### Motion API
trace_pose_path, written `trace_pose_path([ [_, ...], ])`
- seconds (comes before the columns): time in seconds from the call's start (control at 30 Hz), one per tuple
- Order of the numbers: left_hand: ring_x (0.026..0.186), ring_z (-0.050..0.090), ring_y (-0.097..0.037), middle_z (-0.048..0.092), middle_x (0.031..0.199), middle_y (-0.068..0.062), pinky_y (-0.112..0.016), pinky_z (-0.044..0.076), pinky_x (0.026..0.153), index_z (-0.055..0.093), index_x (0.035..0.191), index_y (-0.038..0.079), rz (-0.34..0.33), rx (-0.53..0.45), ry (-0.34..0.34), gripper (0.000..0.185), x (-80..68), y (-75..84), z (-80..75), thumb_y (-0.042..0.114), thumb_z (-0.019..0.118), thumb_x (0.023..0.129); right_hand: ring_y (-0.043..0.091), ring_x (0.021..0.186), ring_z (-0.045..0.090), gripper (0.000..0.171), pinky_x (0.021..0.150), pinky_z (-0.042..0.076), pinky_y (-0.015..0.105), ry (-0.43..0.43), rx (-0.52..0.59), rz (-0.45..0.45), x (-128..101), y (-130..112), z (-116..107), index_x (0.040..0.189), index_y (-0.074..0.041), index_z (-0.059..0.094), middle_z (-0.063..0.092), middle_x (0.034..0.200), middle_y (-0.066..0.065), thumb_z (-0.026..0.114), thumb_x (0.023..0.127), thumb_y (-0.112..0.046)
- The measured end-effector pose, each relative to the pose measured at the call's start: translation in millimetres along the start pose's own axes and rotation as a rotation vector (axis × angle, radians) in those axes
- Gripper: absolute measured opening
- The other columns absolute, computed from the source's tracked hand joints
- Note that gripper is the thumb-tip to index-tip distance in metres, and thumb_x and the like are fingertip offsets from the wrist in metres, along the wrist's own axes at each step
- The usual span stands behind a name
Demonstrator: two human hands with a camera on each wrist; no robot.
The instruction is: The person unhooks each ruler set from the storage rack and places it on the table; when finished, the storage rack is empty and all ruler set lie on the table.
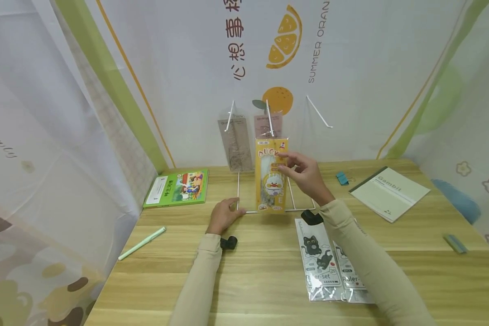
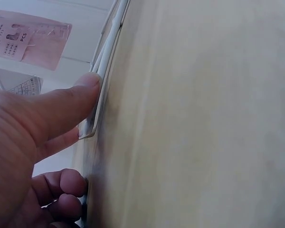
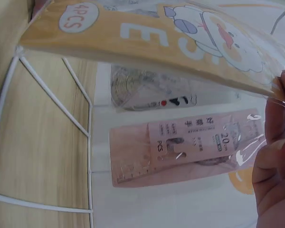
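Yellow duck pack (image 1: pixel 271 176) hangs on the centre peg of the white wire rack (image 1: pixel 244 199), at 12 o'clock from the person, w/ a grey pack (image 1: pixel 235 144) and a pink ruler pack (image 3: pixel 180 147) behind it.

Right hand (image 1: pixel 305 174) pinches the duck pack's upper right edge, thumb and fingertips (image 3: pixel 274 156) on the clear film. Left hand (image 1: pixel 224 215) rests on the table (image 1: pixel 269 271) at the rack's base, at 9 o'clock from the pack; thumb (image 2: pixel 66 111) is pressed to the wire, other fingers loosely curled.

Handling, as I judge it: light, thin, floppy; the wrist view shows it bowing. Film is prob. slick and creases easily. Best grip is near the top by the hang hole, where the card header looks stiffer, not mid-panel. The base likely slides unless held.
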State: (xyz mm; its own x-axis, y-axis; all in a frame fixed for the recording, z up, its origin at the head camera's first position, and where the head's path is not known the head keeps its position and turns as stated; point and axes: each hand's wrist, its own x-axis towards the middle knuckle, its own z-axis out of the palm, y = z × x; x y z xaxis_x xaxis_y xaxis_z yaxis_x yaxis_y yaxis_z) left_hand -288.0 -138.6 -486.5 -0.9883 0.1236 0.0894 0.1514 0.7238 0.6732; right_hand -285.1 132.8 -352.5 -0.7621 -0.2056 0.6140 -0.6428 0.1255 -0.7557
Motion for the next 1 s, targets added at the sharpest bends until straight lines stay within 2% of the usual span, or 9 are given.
trace_pose_path([
  [0.4,0.129,0.055,-0.042,0.061,0.138,-0.021,-0.054,0.044,0.109,0.064,0.135,0.006,-0.018,0.002,-0.001,0.053,0.0,1.0,0.1,0.030,0.077,0.090,0.007,0.065,0.050,0.032,0.050,0.039,0.015,0.024,0.064,0.003,-13.5,-16.7,-0.6,0.119,0.014,0.064,0.057,0.077,0.010,0.067,0.088,0.014],
  [0.63,0.125,0.057,-0.042,0.062,0.135,-0.023,-0.055,0.046,0.106,0.064,0.134,0.005,-0.010,0.009,0.004,0.052,-1.5,3.1,-0.6,0.029,0.077,0.090,0.006,0.071,0.051,0.033,0.049,0.038,0.014,0.057,0.051,-0.016,-15.7,-10.2,-2.2,0.118,0.014,0.065,0.065,0.090,0.006,0.067,0.086,0.017],
  [0.73,0.124,0.057,-0.043,0.063,0.134,-0.024,-0.055,0.046,0.105,0.064,0.133,0.004,-0.005,0.006,0.009,0.051,-1.4,3.3,-0.8,0.029,0.077,0.090,0.006,0.069,0.051,0.034,0.050,0.038,0.014,0.064,0.045,-0.031,-17.5,-4.8,-3.6,0.118,0.011,0.067,0.064,0.087,0.004,0.068,0.085,0.017],
  [0.87,0.124,0.057,-0.043,0.063,0.134,-0.024,-0.056,0.046,0.105,0.065,0.133,0.004,0.002,0.003,0.009,0.051,-1.3,2.2,-0.3,0.029,0.077,0.090,0.006,0.060,0.044,0.033,0.049,0.036,0.016,0.040,0.039,-0.049,-23.9,-6.5,-6.2,0.117,0.007,0.069,0.054,0.071,0.002,0.070,0.085,0.014],
  [1.0,0.127,0.056,-0.043,0.062,0.136,-0.022,-0.055,0.045,0.107,0.064,0.133,0.003,0.007,-0.005,0.004,0.051,-1.3,1.0,0.3,0.029,0.076,0.090,0.007,0.054,0.042,0.033,0.047,0.035,0.019,-0.028,0.027,-0.003,-38.5,-6.8,-8.8,0.119,0.004,0.069,0.054,0.070,0.003,0.072,0.086,0.010],
])
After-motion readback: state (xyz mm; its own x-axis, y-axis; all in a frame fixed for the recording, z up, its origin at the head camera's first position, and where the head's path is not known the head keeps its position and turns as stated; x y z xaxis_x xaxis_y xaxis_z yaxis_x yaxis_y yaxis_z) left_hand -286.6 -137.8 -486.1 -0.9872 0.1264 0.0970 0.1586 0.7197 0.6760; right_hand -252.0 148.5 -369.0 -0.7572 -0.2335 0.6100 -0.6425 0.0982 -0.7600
